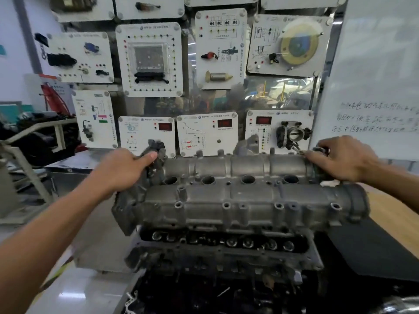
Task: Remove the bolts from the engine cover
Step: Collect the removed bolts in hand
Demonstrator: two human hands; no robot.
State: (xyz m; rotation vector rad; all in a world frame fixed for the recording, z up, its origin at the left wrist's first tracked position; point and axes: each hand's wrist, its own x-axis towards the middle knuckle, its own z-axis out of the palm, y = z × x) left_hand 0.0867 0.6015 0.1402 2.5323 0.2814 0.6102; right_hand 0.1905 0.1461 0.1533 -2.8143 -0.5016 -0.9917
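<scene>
The engine cover (238, 196) sits in the middle of the view, just above the engine (226, 252), with a dark gap between them that shows the valve gear; the left hand (127, 168) curls round its left end and the right hand (342, 159) curls round its right end, probably so that the weight is shared and the cover stays level; its long axis runs left to right, with the top face tipped toward the person; the bolt holes (226, 205) along the near edge look empty, so the bolts appear to be out.
</scene>
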